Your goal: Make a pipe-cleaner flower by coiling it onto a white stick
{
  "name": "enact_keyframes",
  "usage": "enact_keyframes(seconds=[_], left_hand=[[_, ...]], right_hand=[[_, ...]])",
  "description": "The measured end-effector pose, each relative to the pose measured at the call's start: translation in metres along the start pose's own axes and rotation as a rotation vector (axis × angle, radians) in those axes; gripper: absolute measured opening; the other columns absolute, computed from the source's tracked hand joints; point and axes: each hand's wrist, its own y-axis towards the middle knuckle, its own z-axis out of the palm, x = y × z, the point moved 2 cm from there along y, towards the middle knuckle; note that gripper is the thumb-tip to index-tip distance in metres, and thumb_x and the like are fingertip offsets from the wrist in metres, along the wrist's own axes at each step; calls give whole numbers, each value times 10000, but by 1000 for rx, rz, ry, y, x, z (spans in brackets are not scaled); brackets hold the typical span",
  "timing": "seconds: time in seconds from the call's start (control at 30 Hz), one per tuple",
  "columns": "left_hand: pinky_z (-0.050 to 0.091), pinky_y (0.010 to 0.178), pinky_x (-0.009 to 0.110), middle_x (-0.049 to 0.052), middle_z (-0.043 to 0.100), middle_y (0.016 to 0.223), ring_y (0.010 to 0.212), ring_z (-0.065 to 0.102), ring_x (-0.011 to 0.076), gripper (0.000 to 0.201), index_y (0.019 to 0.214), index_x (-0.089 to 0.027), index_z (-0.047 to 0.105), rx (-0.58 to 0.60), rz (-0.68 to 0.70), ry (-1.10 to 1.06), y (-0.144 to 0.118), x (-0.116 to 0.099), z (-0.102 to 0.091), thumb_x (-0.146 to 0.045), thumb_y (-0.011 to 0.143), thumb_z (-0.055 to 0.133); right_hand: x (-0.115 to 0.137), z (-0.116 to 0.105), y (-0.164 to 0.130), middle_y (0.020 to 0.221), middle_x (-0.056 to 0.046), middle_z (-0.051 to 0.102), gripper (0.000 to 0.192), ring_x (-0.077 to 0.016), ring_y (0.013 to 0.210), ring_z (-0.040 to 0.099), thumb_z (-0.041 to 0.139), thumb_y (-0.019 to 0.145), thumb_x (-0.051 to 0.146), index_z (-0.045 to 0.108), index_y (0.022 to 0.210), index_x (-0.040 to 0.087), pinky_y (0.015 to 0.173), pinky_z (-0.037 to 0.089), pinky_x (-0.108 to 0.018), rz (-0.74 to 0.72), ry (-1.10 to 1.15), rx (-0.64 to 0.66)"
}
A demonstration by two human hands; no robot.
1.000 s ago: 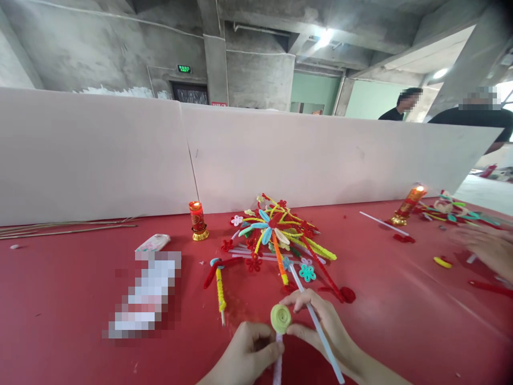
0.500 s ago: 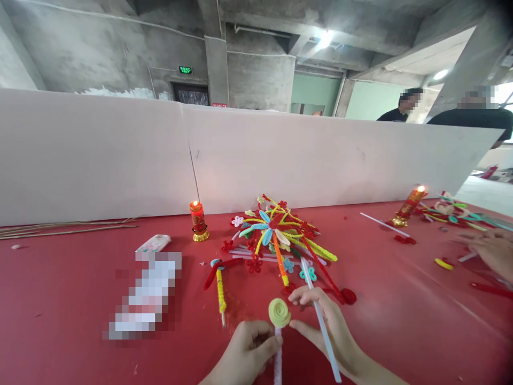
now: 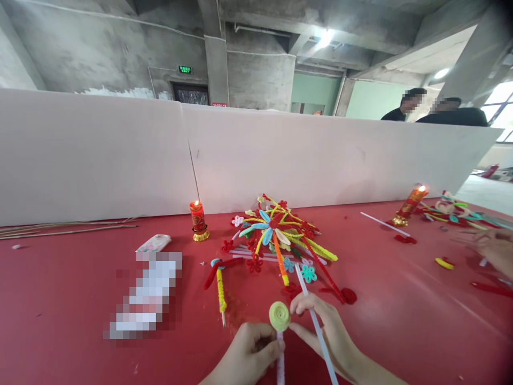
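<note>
My left hand point(image 3: 250, 353) pinches the lilac fuzzy stem of a flower-like piece point(image 3: 280, 361). On top of this stem sits a tightly wound pale yellow pipe-cleaner coil point(image 3: 279, 316). A long whitish glue stick point(image 3: 320, 334) lies slanted across my right hand point(image 3: 326, 326), held between the fingers. That hand's thumb and fingertip are at the coil's right edge. Just beyond is a pile of pipe-cleaner flowers and stems point(image 3: 276, 235) in red, yellow, blue and orange. Left of my hands lies a yellow-wrapped stem point(image 3: 221, 291) with a red and blue top.
A lit red candle point(image 3: 197, 216) stands behind on the red table point(image 3: 72, 299); another lit candle point(image 3: 412, 206) leans at the right. Another person's hand point(image 3: 497, 250) works at the right edge. A white partition point(image 3: 260, 160) closes the back. A packet point(image 3: 154, 243) and thin sticks point(image 3: 68, 229) lie left.
The glue stick's upper end has swung a little left with my right hand. My left hand and the coil have shifted slightly down. Behind the partition, a person has moved.
</note>
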Motion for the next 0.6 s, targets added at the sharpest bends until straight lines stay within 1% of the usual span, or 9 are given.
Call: enact_keyframes(seconds=[0.17, 0.3, 0.43, 0.6], left_hand=[[167, 453, 237, -78, 289, 517, 492, 234, 71, 340, 569, -182, 395, 21, 21, 71, -1, 1, -1, -444, 743, 521], [180, 481, 243, -69, 289, 541, 533, 243, 83, 341, 556, -181, 389, 2, 42, 113, -1, 2, -2, -434, 738, 527], [155, 459, 246, -83, 279, 516, 487, 221, 71, 362, 573, -183, 402, -15, 14, 41, -1, 0, -2, -486, 713, 542], [147, 434, 238, -97, 277, 483, 447, 215, 58, 417, 567, -188, 397, -65, -3, -34, 0, -1, -2, -557, 669, 562]], right_hand=[[-1, 0, -1, 777, 10, 595, 251, -128, 649, 564, 624, 702, 98, 451, 808, 245, 628, 488, -228, 10, -1, 8], [-1, 1, -2, 764, 2, 590, 229, -139, 652, 577, 613, 710, 112, 451, 804, 244, 621, 490, -238, 23, -5, 32], [-1, 0, -1, 784, 6, 598, 250, -135, 671, 586, 616, 700, 91, 453, 808, 246, 633, 488, -226, 5, -14, 20], [-1, -3, 0, 882, -7, 612, 248, -136, 729, 594, 604, 713, 90, 461, 843, 246, 676, 488, -230, 8, -26, 1]])
